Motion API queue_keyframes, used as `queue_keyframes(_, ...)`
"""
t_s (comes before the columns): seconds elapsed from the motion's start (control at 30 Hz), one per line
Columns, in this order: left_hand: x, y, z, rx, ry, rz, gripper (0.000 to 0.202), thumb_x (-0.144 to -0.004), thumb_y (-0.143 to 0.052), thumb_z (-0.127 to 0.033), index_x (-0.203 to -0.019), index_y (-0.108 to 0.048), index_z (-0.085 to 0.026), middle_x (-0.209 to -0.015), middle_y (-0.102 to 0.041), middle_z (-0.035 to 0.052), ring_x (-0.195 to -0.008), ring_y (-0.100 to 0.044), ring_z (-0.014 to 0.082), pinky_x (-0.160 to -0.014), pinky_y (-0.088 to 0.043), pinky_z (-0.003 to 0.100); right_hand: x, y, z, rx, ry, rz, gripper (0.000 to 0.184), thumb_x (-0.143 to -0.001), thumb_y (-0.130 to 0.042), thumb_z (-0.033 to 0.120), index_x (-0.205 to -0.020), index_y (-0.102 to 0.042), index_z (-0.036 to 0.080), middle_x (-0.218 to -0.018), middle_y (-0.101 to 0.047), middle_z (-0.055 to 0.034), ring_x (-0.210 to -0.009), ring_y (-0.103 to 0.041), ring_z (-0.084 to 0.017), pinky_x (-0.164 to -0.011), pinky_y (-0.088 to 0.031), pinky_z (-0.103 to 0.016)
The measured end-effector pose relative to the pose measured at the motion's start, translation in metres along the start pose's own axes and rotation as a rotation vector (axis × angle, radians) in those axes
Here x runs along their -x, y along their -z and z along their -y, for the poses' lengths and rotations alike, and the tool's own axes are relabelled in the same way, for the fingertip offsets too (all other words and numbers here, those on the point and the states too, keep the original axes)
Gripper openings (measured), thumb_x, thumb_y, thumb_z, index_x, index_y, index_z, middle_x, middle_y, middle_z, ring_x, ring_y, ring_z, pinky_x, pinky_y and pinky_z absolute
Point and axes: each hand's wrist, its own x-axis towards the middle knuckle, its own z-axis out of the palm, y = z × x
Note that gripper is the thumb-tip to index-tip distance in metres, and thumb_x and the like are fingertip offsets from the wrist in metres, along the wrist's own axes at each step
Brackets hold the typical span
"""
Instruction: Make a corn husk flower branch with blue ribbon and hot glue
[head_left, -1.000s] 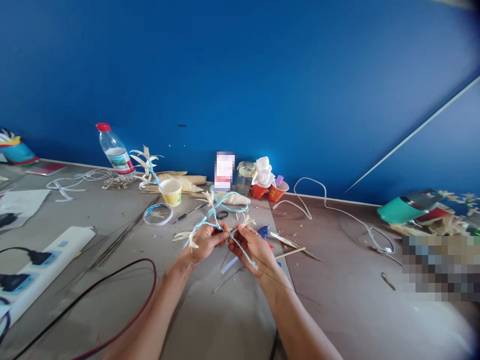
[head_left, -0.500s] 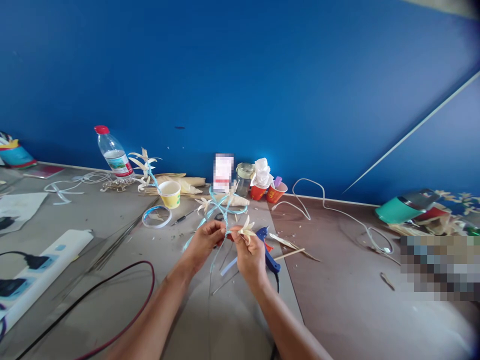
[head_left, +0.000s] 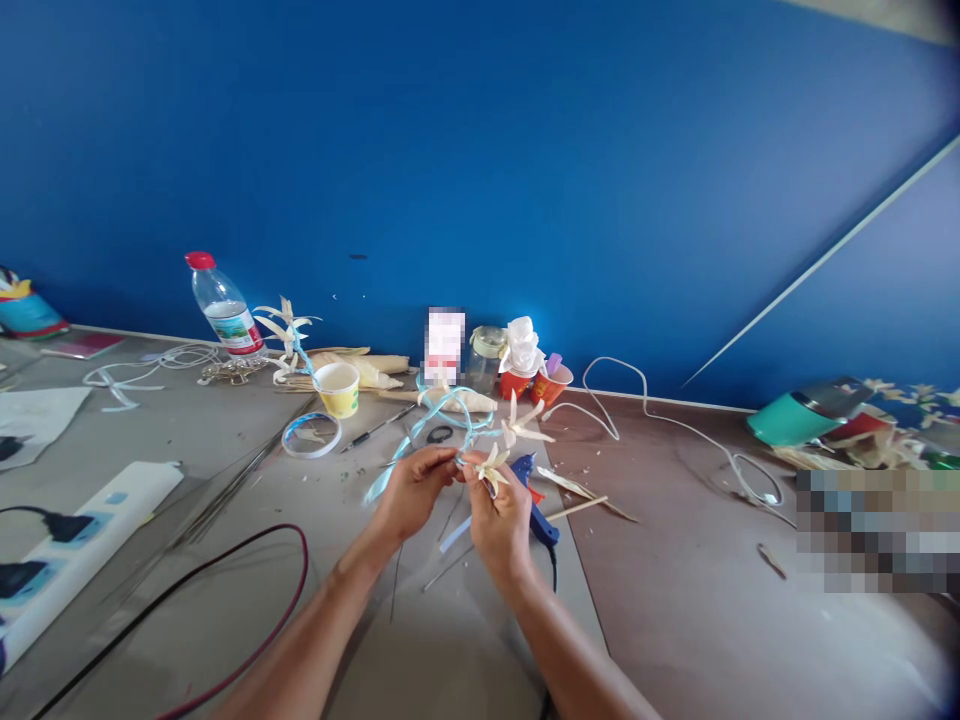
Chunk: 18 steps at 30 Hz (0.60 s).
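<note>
I'm seeing both hands working close together over the grey surface [head_left: 439, 650]. The left hand [head_left: 415, 492] is pinching the light-blue-wrapped stem [head_left: 469, 436] between thumb and fingers; the right hand [head_left: 501, 518] is pinching it just beside, but I'm not making out the exact contact, fingers are hiding it. The stem is sitting between the two hands, its upper part running beyond the fingertips. One pale flower [head_left: 493, 466] is showing in front of the right hand, a second flower [head_left: 523, 424] is spreading beyond it. The blue glue gun [head_left: 544, 524] is lying just right of that hand, near a wooden stick [head_left: 579, 507]. Farther left, a pen [head_left: 363, 438], tape roll [head_left: 309, 453] and yellow cup [head_left: 342, 400] are resting well apart from the left hand.
</note>
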Motion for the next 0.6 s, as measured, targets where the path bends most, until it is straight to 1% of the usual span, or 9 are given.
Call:
queue_keyframes(0.1, 0.0, -0.001, -0.001, 0.082, 0.059, -0.047, 0.025, -0.073, -0.063, -0.033, -0.089, -0.072, -0.016, -0.071, -0.063, 0.0031, -0.062, -0.053, 0.0119, -0.061, -0.044, 0.024, 0.0, -0.003, 0.004, -0.153, -0.12, -0.004, 0.018, -0.083, -0.053, 0.028, -0.09, -0.064, 0.015, -0.076, -0.067, -0.0048, -0.063, -0.06, -0.015, -0.061, -0.048, -0.027)
queue_keyframes(0.17, 0.001, -0.002, -0.002, 0.104, 0.073, -0.069, 0.024, -0.072, -0.063, -0.031, -0.088, -0.072, -0.015, -0.064, -0.061, 0.0015, -0.059, -0.051, 0.011, -0.06, -0.043, 0.024, -0.003, -0.004, 0.006, -0.263, -0.224, -0.022, 0.017, -0.081, -0.055, 0.03, -0.087, -0.063, 0.015, -0.063, -0.061, -0.0005, -0.056, -0.056, -0.014, -0.057, -0.046, -0.026)
queue_keyframes(0.23, 0.001, -0.004, -0.002, 0.096, 0.075, -0.081, 0.023, -0.073, -0.062, -0.03, -0.087, -0.071, -0.015, -0.062, -0.061, 0.001, -0.058, -0.052, 0.0114, -0.061, -0.043, 0.024, -0.005, -0.005, 0.007, -0.355, -0.306, -0.054, 0.015, -0.08, -0.056, 0.03, -0.081, -0.061, 0.016, -0.055, -0.055, 0.0029, -0.053, -0.053, -0.013, -0.055, -0.044, -0.026)
queue_keyframes(0.33, 0.002, -0.009, 0.0, 0.086, 0.092, -0.105, 0.028, -0.074, -0.06, -0.029, -0.097, -0.067, -0.015, -0.063, -0.063, 0.0005, -0.059, -0.057, 0.0129, -0.063, -0.045, 0.026, -0.008, -0.006, 0.008, -0.411, -0.369, -0.09, 0.014, -0.078, -0.058, 0.031, -0.077, -0.06, 0.017, -0.052, -0.05, 0.0043, -0.051, -0.05, -0.012, -0.052, -0.042, -0.024)
queue_keyframes(0.4, 0.002, -0.011, 0.0, 0.09, 0.11, -0.144, 0.034, -0.074, -0.06, -0.028, -0.106, -0.059, -0.016, -0.064, -0.064, -0.0005, -0.058, -0.058, 0.0133, -0.063, -0.045, 0.026, -0.006, -0.006, 0.008, -0.365, -0.365, -0.091, 0.015, -0.078, -0.058, 0.032, -0.078, -0.06, 0.017, -0.054, -0.051, 0.0037, -0.051, -0.05, -0.012, -0.051, -0.042, -0.024)
queue_keyframes(0.43, 0.003, -0.012, 0.0, 0.089, 0.11, -0.159, 0.034, -0.074, -0.06, -0.028, -0.106, -0.057, -0.016, -0.065, -0.064, -0.0009, -0.057, -0.059, 0.0132, -0.062, -0.045, 0.026, -0.005, -0.006, 0.009, -0.324, -0.349, -0.088, 0.015, -0.078, -0.058, 0.032, -0.08, -0.06, 0.017, -0.056, -0.054, 0.0027, -0.052, -0.051, -0.012, -0.052, -0.042, -0.024)
queue_keyframes(0.5, 0.004, -0.013, 0.0, 0.058, 0.087, -0.18, 0.023, -0.075, -0.057, -0.027, -0.096, -0.057, -0.017, -0.065, -0.062, -0.0014, -0.056, -0.057, 0.0121, -0.059, -0.043, 0.025, -0.001, -0.005, 0.009, -0.221, -0.271, -0.071, 0.013, -0.079, -0.058, 0.029, -0.084, -0.061, 0.017, -0.066, -0.061, -0.0007, -0.058, -0.055, -0.014, -0.056, -0.044, -0.026)
queue_keyframes(0.57, 0.005, -0.013, -0.001, -0.024, 0.046, -0.192, 0.012, -0.077, -0.054, -0.025, -0.083, -0.059, -0.017, -0.061, -0.057, -0.0025, -0.053, -0.052, 0.0108, -0.055, -0.04, 0.023, 0.004, -0.004, 0.01, -0.109, -0.14, -0.041, 0.012, -0.08, -0.057, 0.025, -0.087, -0.063, 0.019, -0.08, -0.067, -0.0046, -0.069, -0.06, -0.017, -0.065, -0.047, -0.028)
queue_keyframes(0.6, 0.006, -0.012, -0.001, -0.076, 0.024, -0.201, 0.01, -0.077, -0.053, -0.024, -0.079, -0.059, -0.017, -0.059, -0.054, -0.0031, -0.052, -0.049, 0.0105, -0.054, -0.038, 0.023, 0.006, -0.004, 0.01, -0.056, -0.07, -0.03, 0.012, -0.08, -0.056, 0.023, -0.089, -0.064, 0.02, -0.086, -0.067, -0.0058, -0.075, -0.061, -0.018, -0.069, -0.047, -0.03)
